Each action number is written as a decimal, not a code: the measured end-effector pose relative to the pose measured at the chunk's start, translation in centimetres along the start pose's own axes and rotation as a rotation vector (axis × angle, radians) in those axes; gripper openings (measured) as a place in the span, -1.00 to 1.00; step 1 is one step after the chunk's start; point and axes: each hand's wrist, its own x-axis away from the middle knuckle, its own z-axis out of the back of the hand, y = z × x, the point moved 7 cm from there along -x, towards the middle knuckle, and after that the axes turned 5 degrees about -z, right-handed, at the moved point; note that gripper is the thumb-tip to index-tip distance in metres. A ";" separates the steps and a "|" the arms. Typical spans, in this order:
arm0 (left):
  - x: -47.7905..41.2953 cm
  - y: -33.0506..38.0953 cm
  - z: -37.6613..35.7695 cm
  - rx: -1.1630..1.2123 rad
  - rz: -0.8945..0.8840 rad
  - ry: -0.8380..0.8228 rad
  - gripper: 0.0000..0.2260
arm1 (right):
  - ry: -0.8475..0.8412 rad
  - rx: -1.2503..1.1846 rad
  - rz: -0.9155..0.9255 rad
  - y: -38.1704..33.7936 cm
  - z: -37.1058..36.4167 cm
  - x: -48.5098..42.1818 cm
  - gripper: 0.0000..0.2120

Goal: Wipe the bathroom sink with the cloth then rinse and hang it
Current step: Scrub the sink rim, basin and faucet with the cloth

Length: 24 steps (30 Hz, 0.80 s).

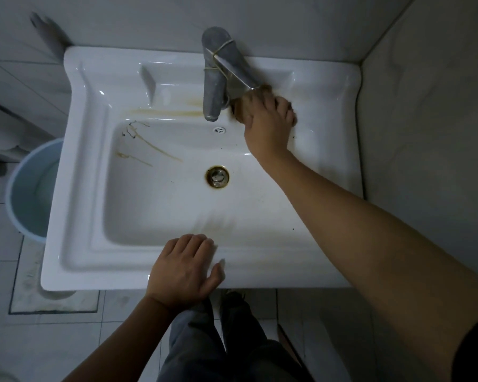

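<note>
Where the view begins nearest, dark trousers (204, 343) over pale floor tiles (53, 340). Next, left hand (184, 267), laid flat on front rim of white sink (100, 260), palm down, fingers together and loosely extended, thumb out to the side, gripping nothing. Beyond, basin floor with brass-ringed drain (217, 176) near centre; brown streak marks (149, 150) on left inner wall, faint yellowish smear (166, 113) along rear ledge, small overflow hole (220, 130) in back wall just below spout. Blue bucket (31, 188) on floor, left of sink, partly hidden by its edge. Right forearm stretched diagonally across basin from lower right. Right hand (269, 122), on rear ledge just right of tap, fingers curled down over brownish cloth (239, 110) and pressing it to ceramic; cloth largely covered by hand, only bunched edges showing, blurred. Metal tap (214, 78) upright at rear centre, spout toward basin, lever handle angled to the right above cloth, thin band wound around body. Farthest, grey wall tiles (287, 20) behind and to right of sink.
</note>
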 end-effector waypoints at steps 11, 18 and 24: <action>0.1 0.1 0.1 0.003 -0.007 0.034 -0.67 | 0.046 -0.040 -0.038 2.9 0.2 -0.6 -0.57; 0.1 0.0 -0.2 0.003 0.003 0.018 -0.67 | 0.069 -0.206 0.071 -2.8 -1.3 1.9 -0.64; 0.1 0.2 0.3 -0.009 0.000 0.027 -0.66 | 0.047 -0.263 0.233 -1.3 -0.7 3.6 -0.61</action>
